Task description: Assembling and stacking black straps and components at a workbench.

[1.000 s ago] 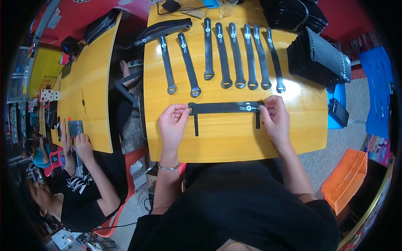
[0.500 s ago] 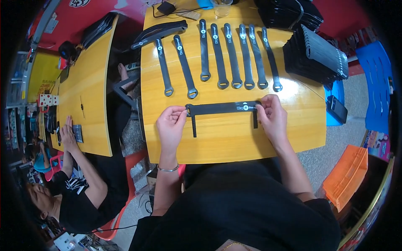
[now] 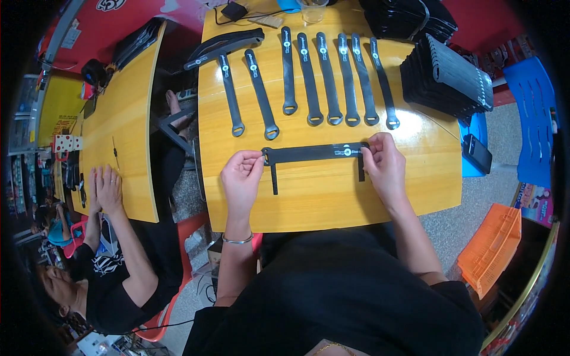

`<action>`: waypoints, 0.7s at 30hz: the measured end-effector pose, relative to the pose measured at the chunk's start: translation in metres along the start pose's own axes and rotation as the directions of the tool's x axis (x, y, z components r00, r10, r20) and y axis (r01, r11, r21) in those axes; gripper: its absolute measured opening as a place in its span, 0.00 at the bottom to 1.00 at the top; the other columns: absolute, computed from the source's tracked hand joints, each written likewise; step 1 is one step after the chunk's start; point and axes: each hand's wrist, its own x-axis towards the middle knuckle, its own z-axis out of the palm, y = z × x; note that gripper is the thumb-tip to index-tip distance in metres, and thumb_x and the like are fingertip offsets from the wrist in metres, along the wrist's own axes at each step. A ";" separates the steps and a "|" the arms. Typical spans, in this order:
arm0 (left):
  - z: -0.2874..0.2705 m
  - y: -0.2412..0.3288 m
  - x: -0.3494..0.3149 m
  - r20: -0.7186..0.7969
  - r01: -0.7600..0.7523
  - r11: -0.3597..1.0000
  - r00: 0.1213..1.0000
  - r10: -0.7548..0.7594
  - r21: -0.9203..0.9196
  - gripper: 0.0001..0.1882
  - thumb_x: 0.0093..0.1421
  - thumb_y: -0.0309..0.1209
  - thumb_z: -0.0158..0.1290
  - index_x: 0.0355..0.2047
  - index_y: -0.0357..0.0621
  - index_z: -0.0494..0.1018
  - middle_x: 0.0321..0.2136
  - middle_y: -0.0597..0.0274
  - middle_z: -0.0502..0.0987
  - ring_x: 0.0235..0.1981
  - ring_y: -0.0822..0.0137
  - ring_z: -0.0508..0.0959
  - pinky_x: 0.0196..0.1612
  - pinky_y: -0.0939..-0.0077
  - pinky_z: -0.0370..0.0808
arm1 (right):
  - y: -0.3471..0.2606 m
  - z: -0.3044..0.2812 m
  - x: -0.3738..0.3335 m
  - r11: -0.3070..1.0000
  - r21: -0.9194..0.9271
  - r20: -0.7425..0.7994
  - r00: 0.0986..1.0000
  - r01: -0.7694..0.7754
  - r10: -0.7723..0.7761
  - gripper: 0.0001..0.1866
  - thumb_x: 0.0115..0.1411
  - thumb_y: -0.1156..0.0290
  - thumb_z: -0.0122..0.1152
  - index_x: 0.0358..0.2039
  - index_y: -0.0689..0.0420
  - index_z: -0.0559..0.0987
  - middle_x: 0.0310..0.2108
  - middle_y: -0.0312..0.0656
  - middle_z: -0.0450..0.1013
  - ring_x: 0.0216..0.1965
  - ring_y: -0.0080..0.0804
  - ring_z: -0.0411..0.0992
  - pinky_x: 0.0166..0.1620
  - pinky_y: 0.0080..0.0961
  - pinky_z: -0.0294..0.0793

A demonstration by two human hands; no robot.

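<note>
A black strap [image 3: 309, 154] with white print is stretched level between my hands, low over the near half of the yellow table [image 3: 320, 207]. My left hand [image 3: 242, 172] pinches its looped end. Its other end is pinched in my right hand [image 3: 385, 166]. Two narrow dark strips hang down, one near each end of the strap. Beyond my hands, several similar black straps [image 3: 310, 83] lie spread in a row, slotted ends toward me. A longer bundle of black straps [image 3: 225, 47] rests at the far left of the row.
Stacked black straps [image 3: 448, 77] stand at the table's right, with another dark bundle [image 3: 409, 21] behind. A clear cup [image 3: 313, 10] is at the back. On the right are a blue chair [image 3: 531, 118] and an orange crate [image 3: 490, 249]. A co-worker sits at the left table [image 3: 133, 154].
My hands and the strap stay almost where they were. At the left table the co-worker's hands have shifted, one now lying flatter on the tabletop.
</note>
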 end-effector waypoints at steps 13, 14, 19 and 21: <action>0.001 -0.003 0.000 -0.008 -0.024 1.000 1.000 0.024 0.010 0.04 0.55 0.16 0.54 0.31 0.34 0.73 0.23 0.68 0.74 0.23 0.83 0.72 0.27 0.92 0.68 | -0.001 0.001 -0.001 0.994 -0.088 -0.035 0.997 0.067 -0.070 0.13 0.52 0.81 0.61 0.37 0.62 0.69 0.28 0.43 0.69 0.23 0.28 0.69 0.27 0.22 0.70; 0.001 -0.003 0.000 -0.008 -0.022 1.000 1.000 0.022 0.013 0.04 0.55 0.16 0.54 0.31 0.34 0.73 0.23 0.68 0.74 0.23 0.83 0.72 0.27 0.92 0.68 | 0.000 0.001 -0.001 0.994 -0.085 -0.033 0.997 0.065 -0.068 0.13 0.52 0.81 0.61 0.37 0.62 0.69 0.28 0.43 0.69 0.23 0.28 0.69 0.27 0.22 0.70; 0.001 -0.005 -0.001 -0.032 -0.035 0.998 0.999 0.037 0.055 0.04 0.53 0.16 0.55 0.30 0.33 0.73 0.24 0.66 0.74 0.23 0.81 0.73 0.26 0.91 0.70 | 0.001 0.001 -0.002 0.987 -0.116 -0.047 0.992 0.110 -0.116 0.14 0.52 0.82 0.60 0.39 0.63 0.69 0.31 0.44 0.68 0.23 0.27 0.68 0.28 0.23 0.70; 0.000 -0.008 -0.002 -0.043 -0.072 0.992 0.996 0.077 0.102 0.04 0.53 0.16 0.56 0.31 0.33 0.73 0.26 0.65 0.73 0.23 0.81 0.73 0.26 0.90 0.70 | 0.000 0.001 -0.002 0.994 -0.093 -0.035 0.997 0.064 -0.068 0.15 0.53 0.82 0.60 0.40 0.63 0.69 0.30 0.43 0.67 0.23 0.27 0.68 0.28 0.22 0.69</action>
